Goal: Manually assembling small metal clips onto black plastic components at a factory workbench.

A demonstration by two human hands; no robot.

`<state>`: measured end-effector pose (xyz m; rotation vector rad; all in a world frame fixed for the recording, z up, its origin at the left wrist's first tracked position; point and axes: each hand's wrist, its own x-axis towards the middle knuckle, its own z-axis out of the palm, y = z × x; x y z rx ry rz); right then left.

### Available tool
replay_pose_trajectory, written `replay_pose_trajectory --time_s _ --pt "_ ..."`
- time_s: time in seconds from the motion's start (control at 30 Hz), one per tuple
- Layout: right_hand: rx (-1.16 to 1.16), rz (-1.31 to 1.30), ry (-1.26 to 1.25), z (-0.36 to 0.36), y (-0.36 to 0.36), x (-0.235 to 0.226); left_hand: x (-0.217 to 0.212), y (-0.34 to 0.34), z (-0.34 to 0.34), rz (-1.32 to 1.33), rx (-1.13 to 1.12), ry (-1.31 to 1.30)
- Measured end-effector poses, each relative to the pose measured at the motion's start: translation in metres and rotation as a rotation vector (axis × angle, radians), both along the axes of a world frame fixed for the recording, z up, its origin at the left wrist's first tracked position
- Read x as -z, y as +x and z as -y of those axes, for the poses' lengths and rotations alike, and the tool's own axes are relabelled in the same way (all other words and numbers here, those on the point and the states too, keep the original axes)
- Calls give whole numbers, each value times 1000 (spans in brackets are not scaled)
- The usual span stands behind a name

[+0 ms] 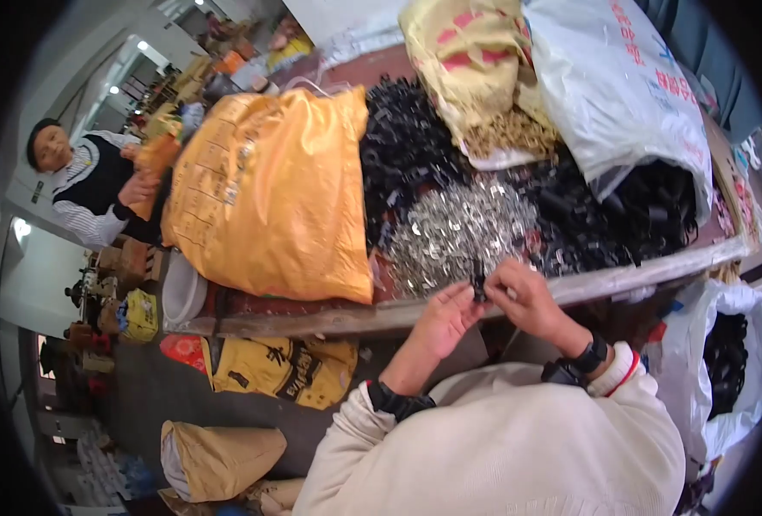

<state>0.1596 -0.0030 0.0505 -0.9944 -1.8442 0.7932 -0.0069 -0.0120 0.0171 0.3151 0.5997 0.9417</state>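
Cream fabric of my sweater (501, 439) fills the lower part of the view, and just beyond it my two hands meet over the near edge of the table (329, 322). Between their fingertips sits a small black piece (478, 282): my left hand (446, 318) pinches it from the left with the palm partly turned up, and my right hand (525, 299) pinches it from the right, fingers curled; its exact shape is too small to tell. Right behind the piece spreads a heap of silver metal parts (454, 228), with black parts (405, 129) heaped behind and to the left. An orange sack (269, 198) lies bulging to the left of the heaps; I cannot tell what it holds. At the back, a beige sack (463, 69) opens toward me with brass-coloured parts (514, 138) at its mouth, and beside it a white sack (626, 95) shows black pieces (656, 202) inside its opening. Off to my right, below the table edge, a white bag (686, 370) stands open, with dark parts (727, 365) in it.
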Motion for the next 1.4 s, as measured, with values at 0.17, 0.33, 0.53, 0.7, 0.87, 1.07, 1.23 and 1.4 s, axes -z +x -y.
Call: replay_pose_trajectory --time_s 0.17,0.33,0.53,0.7,0.87,1.07,1.23,1.4 --pt "-72 -270 -324 -5 0 8 -6 -5 -3 18 52 -3" --pt "-101 -376 -390 0 0 6 -4 -6 0 23 52 4" --pt "-46 -102 -96 9 4 5 -5 -3 10 11 48 27" --pt "-49 21 27 12 5 0 -6 -3 14 -7 51 28" --pt "-101 32 75 11 8 -2 -6 -4 13 -2 90 37" --pt "-109 206 254 11 9 -4 -7 -4 14 -58 124 67" --pt "-158 297 302 16 6 -1 -3 -6 19 -108 116 72" --pt "-207 -347 -609 9 4 22 -4 -5 13 -104 109 64"
